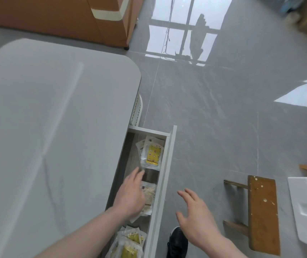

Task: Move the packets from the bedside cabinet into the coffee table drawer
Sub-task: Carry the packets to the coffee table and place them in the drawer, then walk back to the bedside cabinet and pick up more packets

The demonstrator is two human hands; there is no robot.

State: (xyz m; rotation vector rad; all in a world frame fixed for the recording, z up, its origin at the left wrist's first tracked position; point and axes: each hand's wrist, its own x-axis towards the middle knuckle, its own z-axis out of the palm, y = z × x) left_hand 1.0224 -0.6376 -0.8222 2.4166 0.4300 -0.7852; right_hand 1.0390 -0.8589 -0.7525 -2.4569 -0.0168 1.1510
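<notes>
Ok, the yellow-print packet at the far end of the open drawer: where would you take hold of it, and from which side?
Probably by its near clear edge, coming from above. The yellow-print packet lies flat on other packets in the drawer, walled at its far end and right side. That near edge faces a bare stretch of drawer floor, close to the left hand.

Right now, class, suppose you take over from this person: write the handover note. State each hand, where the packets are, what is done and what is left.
Left hand: inside the open coffee table drawer, fingers straight, over a pale packet; whether it touches it cannot be told.
Right hand: open, empty, in the air outside the drawer front.
Packets: a yellow packet lies at the far end of the drawer, the pale one in the middle, more yellow packets at the near end.
Done: several packets are in the drawer.
Left: the bedside cabinet is out of view, so check it for more. The drawer is not yet closed.
</notes>
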